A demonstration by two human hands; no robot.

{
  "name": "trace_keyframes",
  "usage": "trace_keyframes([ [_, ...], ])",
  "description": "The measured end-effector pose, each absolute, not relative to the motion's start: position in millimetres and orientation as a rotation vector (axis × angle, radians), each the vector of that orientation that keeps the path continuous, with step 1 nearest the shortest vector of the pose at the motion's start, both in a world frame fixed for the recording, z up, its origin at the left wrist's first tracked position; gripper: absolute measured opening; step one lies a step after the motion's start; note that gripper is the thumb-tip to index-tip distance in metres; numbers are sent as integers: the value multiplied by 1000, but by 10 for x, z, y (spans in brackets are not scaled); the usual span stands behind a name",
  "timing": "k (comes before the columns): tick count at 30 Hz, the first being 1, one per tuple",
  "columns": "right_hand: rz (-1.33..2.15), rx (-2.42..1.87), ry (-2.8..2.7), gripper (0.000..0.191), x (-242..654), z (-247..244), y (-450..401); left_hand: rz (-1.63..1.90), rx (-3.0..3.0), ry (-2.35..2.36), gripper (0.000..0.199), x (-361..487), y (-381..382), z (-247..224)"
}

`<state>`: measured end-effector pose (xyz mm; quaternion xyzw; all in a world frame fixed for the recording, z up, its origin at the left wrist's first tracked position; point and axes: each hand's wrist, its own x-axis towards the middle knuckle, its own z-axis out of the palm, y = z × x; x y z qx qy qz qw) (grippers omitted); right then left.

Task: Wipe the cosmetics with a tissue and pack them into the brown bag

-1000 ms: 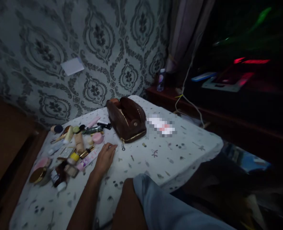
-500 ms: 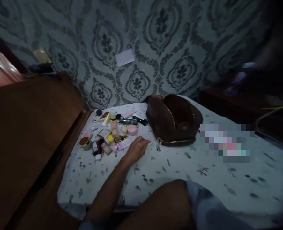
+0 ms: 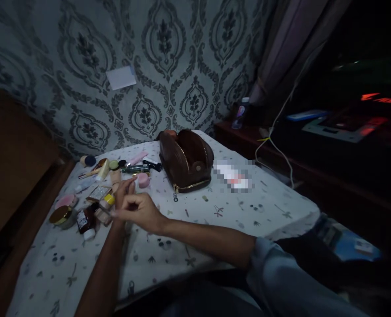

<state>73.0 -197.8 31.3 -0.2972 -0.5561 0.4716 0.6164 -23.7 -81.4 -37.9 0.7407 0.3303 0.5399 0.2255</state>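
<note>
My left hand [image 3: 124, 193] is over the right side of a spread of cosmetics, near a round pink container [image 3: 143, 180]; its fingers are bent and partly hidden. In front of it is my right hand [image 3: 140, 212], its thumb and forefinger pinched on something thin and dark. By the hands lie a yellow-capped item [image 3: 109, 200], a glittery palette [image 3: 99, 193] and a dark bottle with a white cap [image 3: 85, 221]. A gold-lidded jar [image 3: 62, 216] sits at the left. The brown bag [image 3: 187, 163] stands unzipped behind and to the right.
A patterned white sheet [image 3: 169, 259] covers the surface. Right of the bag lies a blurred-out item [image 3: 234, 176]. A bottle [image 3: 240, 113] stands on a dark ledge at the back right, with a white cable [image 3: 279, 152] hanging nearby. A wooden panel [image 3: 13, 163] borders the left.
The view has turned to the right. My right hand has come into view beside my left, which has moved from in front of the bag to over the cosmetics.
</note>
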Motion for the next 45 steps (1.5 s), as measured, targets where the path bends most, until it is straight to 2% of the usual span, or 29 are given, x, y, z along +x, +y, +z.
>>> trace_keyframes([
  [8, 917, -1020, -1306, 63, 956, -79, -1631, 1515, 2032, 1249, 34, -717, -943, -54],
  [13, 906, -1056, -1274, 59, 1052, -219, -1463, 1740, 1980, 1395, 34, -1154, -1060, 137],
  [23, 740, -1186, -1433, 49, 1119, -484, -1468, 2143, 1507, 1575, 39, -1636, -1204, -80],
  [35, 622, -1155, -1684, 36, 977, -437, -1385, 2241, 1301, 1528, 40, -1768, -1186, -96],
  [41, 367, -1191, -2097, 26, 468, -76, -881, 2257, 1250, 1497, 39, -1787, -1188, -108],
  [45, 277, -1382, -2322, 32, 21, 121, -525, 2212, 1298, 1480, 39, -1746, -1212, -101],
])
